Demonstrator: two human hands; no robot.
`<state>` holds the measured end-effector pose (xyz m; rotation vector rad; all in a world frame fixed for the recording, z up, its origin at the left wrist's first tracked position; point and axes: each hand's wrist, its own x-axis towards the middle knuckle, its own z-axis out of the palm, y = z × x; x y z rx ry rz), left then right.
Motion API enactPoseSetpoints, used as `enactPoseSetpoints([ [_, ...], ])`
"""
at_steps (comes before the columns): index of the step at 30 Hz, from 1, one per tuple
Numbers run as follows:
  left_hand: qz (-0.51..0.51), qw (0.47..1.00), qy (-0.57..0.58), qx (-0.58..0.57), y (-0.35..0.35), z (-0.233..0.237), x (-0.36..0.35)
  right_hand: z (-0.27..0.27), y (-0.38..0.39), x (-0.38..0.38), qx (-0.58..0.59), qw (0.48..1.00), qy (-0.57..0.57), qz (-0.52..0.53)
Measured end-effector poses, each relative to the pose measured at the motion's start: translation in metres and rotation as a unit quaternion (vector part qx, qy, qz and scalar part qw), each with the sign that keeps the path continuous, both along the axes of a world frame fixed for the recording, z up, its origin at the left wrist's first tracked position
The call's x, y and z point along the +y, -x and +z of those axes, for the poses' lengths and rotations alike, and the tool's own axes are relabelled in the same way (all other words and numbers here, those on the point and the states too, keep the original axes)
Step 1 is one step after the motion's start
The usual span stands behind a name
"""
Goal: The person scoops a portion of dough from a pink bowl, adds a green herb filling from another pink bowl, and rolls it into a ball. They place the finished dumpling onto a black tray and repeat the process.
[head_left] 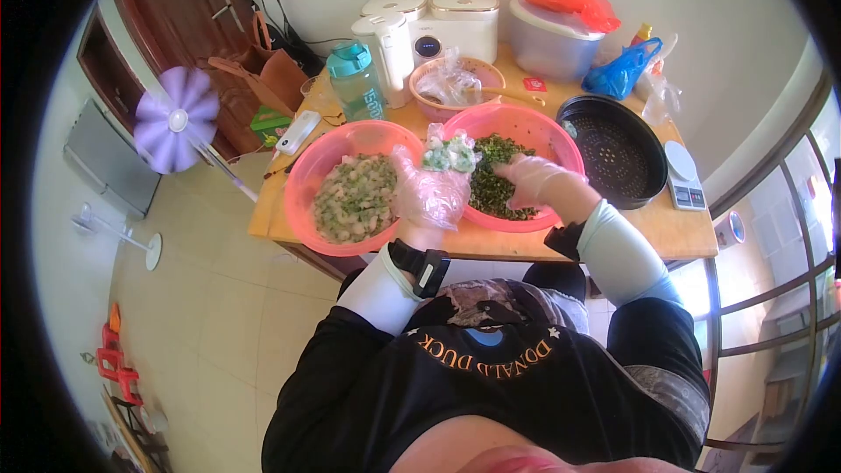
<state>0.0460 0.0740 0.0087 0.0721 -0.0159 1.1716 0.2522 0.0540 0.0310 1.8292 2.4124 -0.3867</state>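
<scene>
My left hand (431, 196), in a clear plastic glove, cups a lump of white-and-green dough (450, 154) in its raised palm. It is held over the gap between two pink basins. The left pink basin (302, 226) contains a chunky white-and-green mixture (353, 200) like that lump. Inside the right pink basin (561, 136) lie finely chopped greens (496, 184). My right hand (536, 182), gloved too, reaches in from the right with bent fingers closed on some greens; the fingertips are partly hidden among them.
Right of the basins sit a black perforated steamer tray (620, 158) and a kitchen scale (684, 177). Behind stand a teal bottle (357, 88), a white kettle (385, 57), a smaller bowl (419, 105) with plastic bags and a lidded tub (547, 48). A purple fan (178, 119) is at left.
</scene>
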Motion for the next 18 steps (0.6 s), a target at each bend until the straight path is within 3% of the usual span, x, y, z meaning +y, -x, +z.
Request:
enactPoseSetpoints([
  [2, -0.003, 1.0, 0.003, -0.009, 0.001, -0.001, 0.002, -0.011, 0.013, 0.0, -0.06, 0.997, 0.036, -0.034],
  [7, -0.015, 1.0, 0.013, -0.014, 0.001, -0.008, 0.008, -0.028, -0.005, 0.02, 0.005, 1.0, -0.001, -0.018],
  [9, -0.015, 1.0, -0.006, 0.01, 0.002, -0.008, 0.007, -0.029, -0.012, 0.025, 0.164, 0.979, -0.047, -0.115],
  [10, -0.015, 1.0, -0.005, 0.008, 0.001, -0.007, 0.008, -0.021, -0.012, 0.024, 0.162, 0.979, -0.046, -0.115],
  [12, -0.023, 0.999, -0.018, 0.035, 0.001, -0.009, 0.008, -0.002, -0.008, 0.017, 0.319, 0.908, 0.078, -0.259],
  [13, -0.022, 0.999, -0.017, 0.035, 0.0, -0.007, 0.007, -0.002, -0.009, 0.019, 0.313, 0.906, 0.074, -0.276],
  [14, -0.022, 0.999, 0.008, 0.04, -0.001, -0.002, 0.006, -0.011, -0.011, 0.021, 0.313, 0.906, 0.073, -0.276],
  [16, -0.022, 0.998, 0.032, 0.045, -0.005, 0.002, 0.005, -0.025, -0.009, 0.022, 0.148, 0.984, -0.069, -0.07],
  [18, -0.056, 0.998, 0.013, 0.013, -0.011, 0.004, 0.004, -0.02, 0.002, 0.012, 0.086, 0.992, -0.08, -0.044],
])
